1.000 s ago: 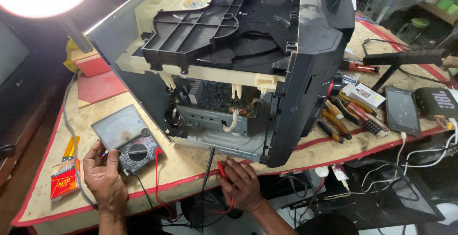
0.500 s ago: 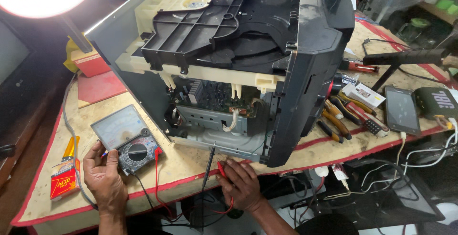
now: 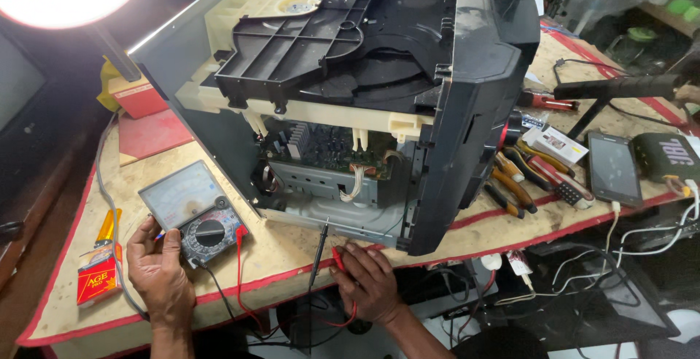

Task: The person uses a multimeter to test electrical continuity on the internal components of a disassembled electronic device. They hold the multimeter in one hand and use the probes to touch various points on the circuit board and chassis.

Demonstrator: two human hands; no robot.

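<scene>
Your left hand [image 3: 154,268] curled loosely around the analog multimeter [image 3: 195,213] at the bench's front edge, thumb by its dial; your right hand [image 3: 370,280] pinched both probes [image 3: 321,246] beside the opened stereo chassis [image 3: 343,111]. You did well to steady the meter before probing

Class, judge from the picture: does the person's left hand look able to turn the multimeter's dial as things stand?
Probably yes: the left hand already rests at the multimeter, fingers beside its dial, with nothing lying between them.
</scene>
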